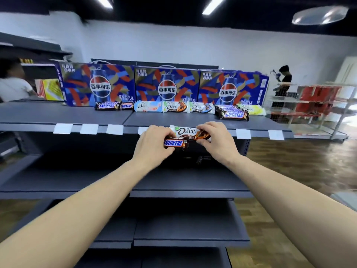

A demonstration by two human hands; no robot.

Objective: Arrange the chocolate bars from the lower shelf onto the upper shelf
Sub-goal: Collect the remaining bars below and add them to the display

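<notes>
Left hand (152, 147) pinches Snickers bar (174, 143) (right: Dove bar (190, 132)).

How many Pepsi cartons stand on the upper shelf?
4: left carton, middle carton, right carton, and a fourth partly hidden beside it. More may be behind.

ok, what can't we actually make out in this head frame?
- Bars left on the lower shelf: hands block it; one dark wrapper is unreadable.
- Count in the Snickers stack: too small.
- Left hand grip on the Snickers bar: fingertips hidden behind it.
- Person at the left edge: blurred, cut off.
</notes>
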